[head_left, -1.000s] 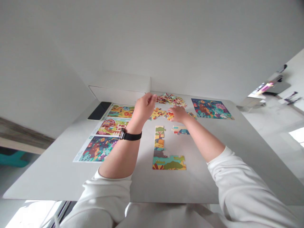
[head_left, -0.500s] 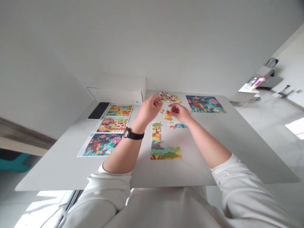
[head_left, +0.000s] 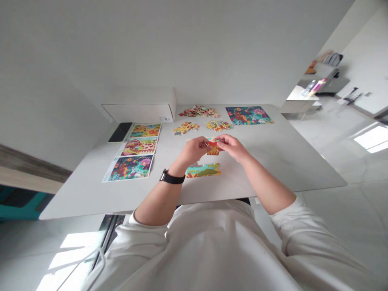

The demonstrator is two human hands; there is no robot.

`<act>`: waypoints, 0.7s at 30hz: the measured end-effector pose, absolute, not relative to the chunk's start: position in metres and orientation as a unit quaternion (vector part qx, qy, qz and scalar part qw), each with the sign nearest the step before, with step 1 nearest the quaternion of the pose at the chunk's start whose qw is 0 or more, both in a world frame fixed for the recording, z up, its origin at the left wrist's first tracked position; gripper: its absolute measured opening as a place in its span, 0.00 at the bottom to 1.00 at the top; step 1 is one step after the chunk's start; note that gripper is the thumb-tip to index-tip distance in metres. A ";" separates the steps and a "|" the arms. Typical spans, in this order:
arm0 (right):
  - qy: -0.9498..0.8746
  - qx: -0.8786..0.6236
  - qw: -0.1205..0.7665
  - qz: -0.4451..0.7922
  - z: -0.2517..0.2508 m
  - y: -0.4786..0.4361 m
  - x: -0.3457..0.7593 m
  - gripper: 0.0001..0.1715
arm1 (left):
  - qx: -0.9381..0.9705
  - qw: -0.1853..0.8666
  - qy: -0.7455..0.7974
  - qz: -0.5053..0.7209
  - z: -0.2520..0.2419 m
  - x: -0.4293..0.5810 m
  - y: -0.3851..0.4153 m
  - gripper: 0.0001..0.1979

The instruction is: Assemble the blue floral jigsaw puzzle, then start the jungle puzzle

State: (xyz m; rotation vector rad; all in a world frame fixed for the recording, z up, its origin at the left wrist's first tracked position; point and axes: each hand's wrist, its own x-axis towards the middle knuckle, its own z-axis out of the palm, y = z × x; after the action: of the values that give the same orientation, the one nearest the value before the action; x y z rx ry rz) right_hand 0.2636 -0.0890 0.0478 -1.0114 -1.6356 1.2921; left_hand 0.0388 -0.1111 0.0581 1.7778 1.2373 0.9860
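Observation:
Both hands meet over the middle of the table. My left hand (head_left: 196, 149) pinches the left side of a red and orange puzzle section (head_left: 213, 149). On its right edge my right hand (head_left: 232, 146) is closed, fingers bent onto the same section. Just below lies a joined green and teal puzzle strip (head_left: 206, 169), partly behind my left hand. Beyond the hands are a loose group of yellow pieces (head_left: 186, 127) and a small pile of pieces (head_left: 218, 125). A bigger pile of mixed pieces (head_left: 200, 111) lies farther back.
Three printed pictures (head_left: 139, 146) lie on the left beside a black phone (head_left: 120, 132). A white box (head_left: 139, 112) stands at the back left against the wall. A finished-looking dark picture (head_left: 249, 115) lies at the back right of the table (head_left: 266, 169).
The view has shifted, showing more of the piles. My hands have come closer together and nearer to me, both now on the red and orange section; my left hand was empty before.

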 end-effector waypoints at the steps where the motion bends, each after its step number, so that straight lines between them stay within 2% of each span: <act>1: -0.641 -0.405 0.398 0.516 0.045 -0.092 0.264 0.30 | 0.684 0.379 0.483 0.394 0.055 0.040 -0.113 0.13; 6: -0.638 -0.437 0.374 0.512 0.033 -0.092 0.265 0.32 | 0.640 0.453 0.463 0.413 0.041 0.045 -0.112 0.17; 10: -0.646 -0.438 0.372 0.503 0.029 -0.089 0.267 0.31 | 0.621 0.473 0.472 0.410 0.035 0.046 -0.108 0.21; 15: -0.653 -0.432 0.374 0.497 0.024 -0.087 0.271 0.29 | 0.638 0.441 0.488 0.400 0.031 0.044 -0.105 0.24; 21: -0.676 -0.428 0.366 0.475 0.018 -0.085 0.271 0.25 | 0.672 0.395 0.493 0.387 0.022 0.040 -0.102 0.21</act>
State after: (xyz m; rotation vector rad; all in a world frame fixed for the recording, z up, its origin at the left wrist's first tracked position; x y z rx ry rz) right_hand 0.2707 -0.0851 0.0179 -1.1004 -1.7383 1.2225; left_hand 0.0399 -0.1019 0.0220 1.7045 1.2490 0.9804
